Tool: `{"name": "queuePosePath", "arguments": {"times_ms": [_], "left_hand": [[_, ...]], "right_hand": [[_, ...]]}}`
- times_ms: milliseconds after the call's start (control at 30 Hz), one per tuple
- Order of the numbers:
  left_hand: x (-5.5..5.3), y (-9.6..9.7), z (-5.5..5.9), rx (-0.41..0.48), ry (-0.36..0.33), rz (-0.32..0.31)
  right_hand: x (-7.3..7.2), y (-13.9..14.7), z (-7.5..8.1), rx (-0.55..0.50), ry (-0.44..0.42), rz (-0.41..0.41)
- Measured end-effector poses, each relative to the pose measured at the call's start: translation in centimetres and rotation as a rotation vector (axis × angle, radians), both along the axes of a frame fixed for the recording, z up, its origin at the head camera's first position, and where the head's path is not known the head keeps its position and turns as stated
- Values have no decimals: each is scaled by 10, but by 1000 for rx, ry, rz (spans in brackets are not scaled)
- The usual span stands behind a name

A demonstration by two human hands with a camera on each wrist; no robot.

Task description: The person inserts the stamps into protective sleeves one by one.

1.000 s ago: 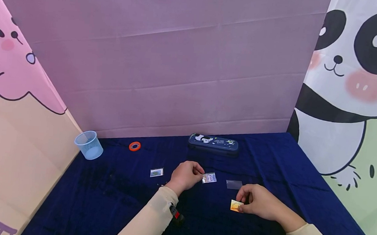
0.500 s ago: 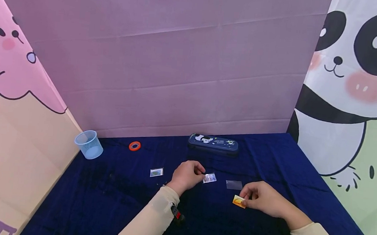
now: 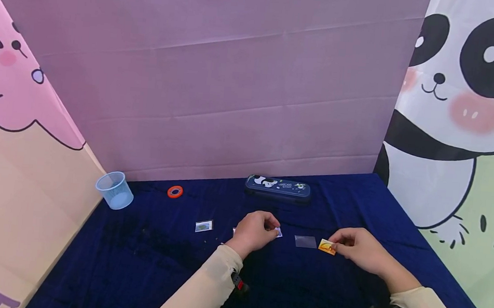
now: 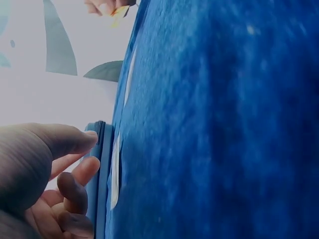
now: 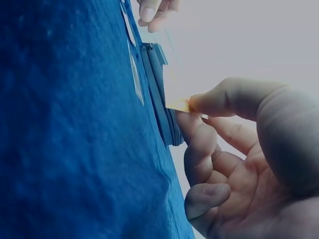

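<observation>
My right hand (image 3: 359,250) pinches a small yellow-orange card (image 3: 327,246) between thumb and fingers, held up beside a clear plastic sleeve (image 3: 305,242) lying on the cloth. In the right wrist view the same card (image 5: 174,92) is washed out by glare, its lower corner under the thumb. My left hand (image 3: 253,232) hovers over a small printed card (image 3: 279,232), hiding most of it. In the left wrist view the left thumb and fingertips (image 4: 88,167) stand apart with nothing between them. Another small card (image 3: 204,226) lies farther left.
A dark blue panda pencil case (image 3: 277,188) lies at the back of the blue cloth (image 3: 142,271). An orange-red ring of tape (image 3: 175,192) and a light blue mesh cup (image 3: 115,190) stand back left. Fabric walls (image 3: 253,77) enclose the table.
My right hand has moved up and to the right, carrying the yellow card level with the clear sleeve. The left hand has shifted right and now covers more of the printed card.
</observation>
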State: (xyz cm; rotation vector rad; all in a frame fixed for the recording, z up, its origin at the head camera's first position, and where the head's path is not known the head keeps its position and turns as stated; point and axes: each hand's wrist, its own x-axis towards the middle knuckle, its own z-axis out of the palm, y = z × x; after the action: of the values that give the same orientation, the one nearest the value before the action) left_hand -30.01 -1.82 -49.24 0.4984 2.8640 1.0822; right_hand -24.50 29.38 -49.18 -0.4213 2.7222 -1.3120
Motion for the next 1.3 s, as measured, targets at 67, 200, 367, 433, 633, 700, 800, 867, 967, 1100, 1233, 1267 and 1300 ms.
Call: {"name": "queuePosePath", "arguments": {"times_ms": [67, 200, 367, 433, 633, 700, 800, 867, 967, 1100, 1233, 1267, 1300], "left_hand": [[1, 3, 0, 4, -4, -10], [3, 10, -1, 7, -2, -35], [6, 18, -1, -4, 20, -53], [8, 22, -1, -12, 29, -63], [14, 33, 2, -26, 32, -89], [16, 36, 2, -29, 26, -91], [16, 41, 0, -36, 19, -91], [16, 44, -2, -40, 13, -89], [15, 48, -5, -41, 6, -86], [15, 51, -7, -49, 3, -84], [15, 54, -8, -59, -1, -85], [15, 55, -8, -61, -1, -86], [15, 55, -8, -62, 0, -87]], "right_hand": [[-1, 3, 0, 13, 10, -28], [-2, 7, 0, 22, 16, -77], [-3, 11, -1, 8, 27, -126], [-4, 13, -2, 4, 37, -142], [-5, 16, -3, 2, 59, -199], [-6, 17, -3, 0, 59, -214], [-6, 18, -4, -7, 54, -226], [-6, 19, -5, -7, 54, -228], [-6, 19, -5, -8, 58, -226], [-6, 18, -6, -4, 64, -222], [-6, 17, -6, 0, 67, -213], [-6, 17, -7, 1, 68, -212], [-6, 17, -7, 3, 68, -212]]}}
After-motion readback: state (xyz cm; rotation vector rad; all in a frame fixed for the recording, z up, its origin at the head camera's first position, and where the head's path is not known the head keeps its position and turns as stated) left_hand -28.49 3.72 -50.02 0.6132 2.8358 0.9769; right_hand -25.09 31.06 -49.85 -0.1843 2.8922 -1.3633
